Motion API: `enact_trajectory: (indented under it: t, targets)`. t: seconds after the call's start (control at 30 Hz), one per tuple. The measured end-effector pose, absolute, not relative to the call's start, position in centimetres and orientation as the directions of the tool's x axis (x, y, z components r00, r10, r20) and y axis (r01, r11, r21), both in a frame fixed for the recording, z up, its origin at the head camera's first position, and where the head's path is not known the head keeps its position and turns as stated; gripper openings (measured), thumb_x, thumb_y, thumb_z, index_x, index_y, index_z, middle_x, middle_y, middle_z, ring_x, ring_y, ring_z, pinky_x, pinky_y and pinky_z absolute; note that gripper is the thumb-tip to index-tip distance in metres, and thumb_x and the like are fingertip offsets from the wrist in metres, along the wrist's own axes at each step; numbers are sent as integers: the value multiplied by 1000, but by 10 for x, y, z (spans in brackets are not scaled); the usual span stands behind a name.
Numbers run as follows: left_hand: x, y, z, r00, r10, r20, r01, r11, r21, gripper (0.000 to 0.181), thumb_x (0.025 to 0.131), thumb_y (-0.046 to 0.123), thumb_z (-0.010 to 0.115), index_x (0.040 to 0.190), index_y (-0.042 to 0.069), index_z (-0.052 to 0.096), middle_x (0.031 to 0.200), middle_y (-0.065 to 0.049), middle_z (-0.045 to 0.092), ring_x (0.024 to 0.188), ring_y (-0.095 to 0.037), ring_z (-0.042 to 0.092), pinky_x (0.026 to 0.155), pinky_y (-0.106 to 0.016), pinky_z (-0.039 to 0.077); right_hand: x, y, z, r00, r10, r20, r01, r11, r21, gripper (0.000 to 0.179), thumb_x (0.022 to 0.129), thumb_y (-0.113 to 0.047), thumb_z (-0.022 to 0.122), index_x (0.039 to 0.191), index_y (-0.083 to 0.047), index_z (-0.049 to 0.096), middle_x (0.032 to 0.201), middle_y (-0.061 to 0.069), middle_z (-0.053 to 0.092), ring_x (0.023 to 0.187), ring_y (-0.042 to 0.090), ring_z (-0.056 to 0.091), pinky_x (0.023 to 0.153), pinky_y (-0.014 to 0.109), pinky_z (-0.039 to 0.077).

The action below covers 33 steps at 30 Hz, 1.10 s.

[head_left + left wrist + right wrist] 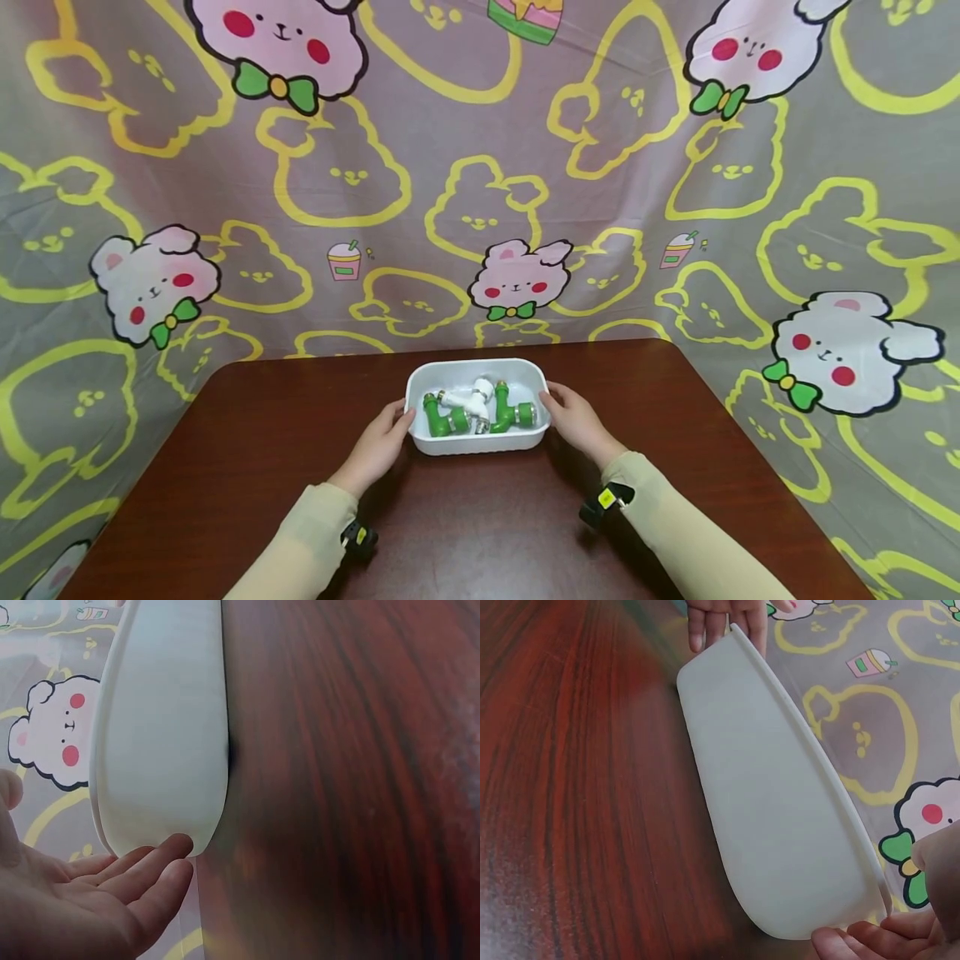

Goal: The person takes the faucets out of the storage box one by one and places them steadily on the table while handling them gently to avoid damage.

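Note:
A white rectangular plastic tray [477,447] lies on the table between my two hands. Inside it, a green pipe fitting [442,422] with a threaded end sits left, a white branched fitting [474,400] in the middle and another green fitting [513,414] at right. My left hand [381,437] touches the tray's left end; in the left wrist view its fingers [142,877] extend nearly straight against the end wall, thumb apart. At the opposite end, my right hand [579,423] rests its fingertips [832,942] low on the wall, thumb held above.
The dark brown wooden table [480,517] has its far edge behind the tray. A patterned cloth [420,208] with rabbit faces and yellow outlines hangs behind and at both sides. Black devices [362,540] are strapped at both wrists.

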<state>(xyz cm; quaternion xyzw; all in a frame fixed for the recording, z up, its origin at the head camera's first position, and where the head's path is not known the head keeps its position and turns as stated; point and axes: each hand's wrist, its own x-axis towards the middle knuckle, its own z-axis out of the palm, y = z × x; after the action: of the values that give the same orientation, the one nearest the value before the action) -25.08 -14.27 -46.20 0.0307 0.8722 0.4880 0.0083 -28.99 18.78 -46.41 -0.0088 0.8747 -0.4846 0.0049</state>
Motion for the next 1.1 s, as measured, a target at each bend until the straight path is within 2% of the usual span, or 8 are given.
enact_trajectory:
  t: [0.23,0.63,0.83,1.1]
  targets:
    - [-243,-141,-460,-998,61,23,51,520,853,60,111,36,44,154,-6,38,149,-26,52,140,-40,50,116,-56,39,-285,189,-465,-1000,-28,14,-27,566,-824,52,108,-27,54,148,4,50,142,27,59,105,29,70,92,42,58]
    - [-234,-139,-460,-997,62,52,76,516,853,58,111,30,46,152,-9,38,148,-28,53,140,-41,50,116,-56,39,-278,189,-464,-997,-44,58,-73,601,-796,50,107,-25,55,146,6,52,139,26,61,112,31,66,101,49,52]
    - [-229,-139,-461,-996,73,48,79,515,853,58,111,31,46,153,-9,38,150,-28,51,142,-40,48,116,-57,38,-274,190,-463,-997,-49,60,-77,624,-778,50,107,-26,56,146,6,52,142,26,60,124,36,61,110,54,46]
    - [-224,-140,-462,-996,77,40,75,530,845,62,111,35,47,153,-9,36,151,-29,49,143,-41,46,118,-58,37,-268,190,-460,-997,-54,57,-78,631,-772,50,107,-25,56,146,6,52,142,27,59,126,36,60,109,55,46]
